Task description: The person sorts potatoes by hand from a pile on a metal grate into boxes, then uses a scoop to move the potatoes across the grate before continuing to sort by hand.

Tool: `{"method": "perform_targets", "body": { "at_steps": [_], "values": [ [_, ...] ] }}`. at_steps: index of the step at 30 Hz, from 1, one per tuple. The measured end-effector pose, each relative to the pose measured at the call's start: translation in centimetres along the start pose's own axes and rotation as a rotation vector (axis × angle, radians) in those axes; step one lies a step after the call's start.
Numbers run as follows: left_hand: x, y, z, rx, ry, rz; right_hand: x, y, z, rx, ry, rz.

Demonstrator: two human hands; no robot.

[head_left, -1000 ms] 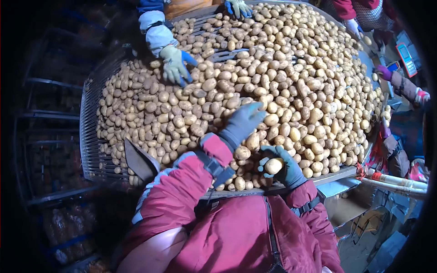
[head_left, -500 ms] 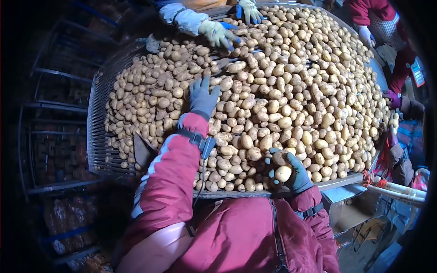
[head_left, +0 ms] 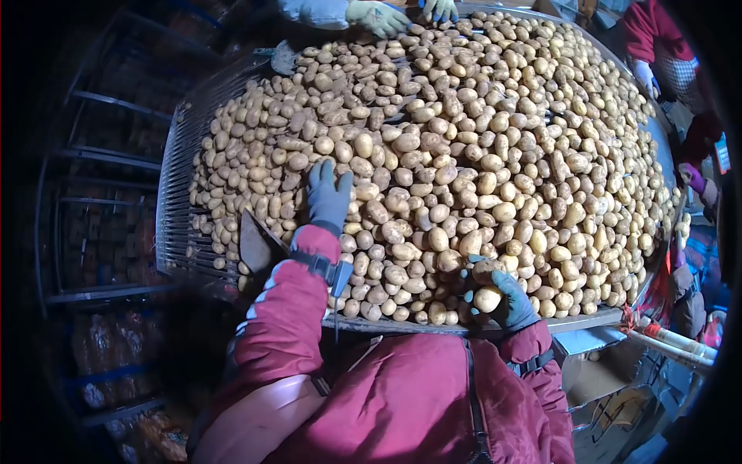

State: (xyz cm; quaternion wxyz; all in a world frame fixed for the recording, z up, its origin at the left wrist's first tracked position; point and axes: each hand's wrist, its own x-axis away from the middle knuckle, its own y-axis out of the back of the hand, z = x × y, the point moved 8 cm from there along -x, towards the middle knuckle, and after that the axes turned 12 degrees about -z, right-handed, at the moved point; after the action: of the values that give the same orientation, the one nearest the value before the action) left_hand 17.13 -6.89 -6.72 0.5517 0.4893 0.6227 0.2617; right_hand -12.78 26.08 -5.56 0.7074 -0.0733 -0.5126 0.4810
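Observation:
A wide heap of potatoes covers a metal sorting table in front of me. My left hand, in a blue-grey glove, rests on the potatoes left of centre, its fingers stretched out and apart. Close to the near edge, my right hand wears a dark greenish glove with blue fingertips. Its fingers curl around a pale potato, and a browner potato sits in the same grip.
Across the table are a co-worker's gloved hand and another glove. Slatted metal bars form the left end, where a flat plate stands up. Other people's sleeves show at right, above white pipes.
My left hand has drawn back toward me across the potatoes. My right hand keeps its potatoes, almost in place. The co-worker's hands opposite have pulled back to the far edge.

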Motion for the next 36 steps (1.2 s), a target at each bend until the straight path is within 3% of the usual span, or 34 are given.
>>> {"method": "perform_targets", "body": {
  "at_steps": [2,3,4,5,6,7,8,10,11,13,14,16,18,20,22,24,26,27,28,30,33,34,36],
  "values": [
    [0.4,3.5,-6.6,-0.068,0.091,0.131,0.4,-0.2,-0.7,-0.111,-0.11,-0.059],
    [1.8,-2.5,-4.9,-0.182,-0.109,0.168,0.2,-0.4,-0.7,-0.073,-0.112,-0.034],
    [3.2,-0.7,-7.6,-0.003,-0.211,0.007,0.1,-0.7,-0.7,-0.067,-0.118,-0.028],
    [4.2,-2.1,-10.1,-0.14,-0.258,0.147,0.0,-1.3,-0.4,-0.052,-0.106,0.006],
    [5.1,-1.8,-13.2,-0.07,-0.228,0.423,-0.2,-1.8,-0.1,-0.038,-0.093,0.04],
    [5.0,3.1,-17.2,0.085,-0.179,0.489,-0.3,-1.8,-0.3,-0.035,-0.099,0.043],
    [5.2,6.2,-19.4,0.148,-0.196,0.445,-0.5,-1.9,-0.5,-0.05,-0.116,0.048],
    [7.1,6.5,-20.9,0.274,-0.397,0.379,-1.2,-2.1,-0.5,-0.057,-0.128,0.053],
    [7.1,6.6,-20.8,0.277,-0.396,0.377,-1.4,-2.6,-0.3,-0.041,-0.093,0.112],
    [7.4,6.8,-19.6,0.611,-0.156,0.538,-1.4,-3.2,-0.3,-0.026,-0.067,0.169],
    [6.5,5.6,-18.4,0.465,-0.346,0.411,-1.2,-3.2,-0.3,-0.002,-0.073,0.16],
    [3.2,0.0,-12.4,0.625,-0.232,0.302,-0.8,-3.1,-0.1,0.021,-0.074,0.142],
    [-2.9,5.3,-11.7,0.407,-0.04,0.242,-0.3,-2.8,-0.5,-0.019,-0.132,0.078],
    [-6.2,0.7,-8.1,0.396,-0.022,0.161,0.1,-2.4,-0.8,-0.08,-0.148,0.048],
    [-7.3,-1.7,-8.0,0.425,0.06,0.3,0.5,-2.2,-1.2,-0.141,-0.167,0.012],
    [-6.8,-3.4,-9.3,0.392,0.046,0.388,0.6,-2.6,-0.8,-0.118,-0.115,0.037],
    [-5.8,-2.5,-12.3,0.207,-0.172,0.282,0.6,-2.8,-0.9,-0.161,-0.124,0.046],
    [-4.4,-2.7,-12.6,0.36,-0.208,0.274,0.4,-2.4,-1.0,-0.128,-0.127,0.023],
    [-2.8,1.5,-16.0,0.233,-0.066,0.446,0.3,-2.1,-1.1,-0.094,-0.13,0.002],
    [0.7,-0.2,-16.9,0.176,-0.468,0.339,0.2,-2.1,-0.8,-0.116,-0.13,-0.021],
    [0.3,-0.2,-15.2,0.416,-0.342,0.293,-0.1,-1.5,-0.9,-0.056,-0.123,-0.011],
    [-1.6,0.2,-15.1,0.395,-0.29,0.363,0.0,-1.4,-0.9,-0.051,-0.121,-0.015],
    [-4.0,0.5,-13.0,0.256,-0.333,0.206,0.1,-1.2,-0.8,-0.045,-0.115,-0.023]
  ]
}}
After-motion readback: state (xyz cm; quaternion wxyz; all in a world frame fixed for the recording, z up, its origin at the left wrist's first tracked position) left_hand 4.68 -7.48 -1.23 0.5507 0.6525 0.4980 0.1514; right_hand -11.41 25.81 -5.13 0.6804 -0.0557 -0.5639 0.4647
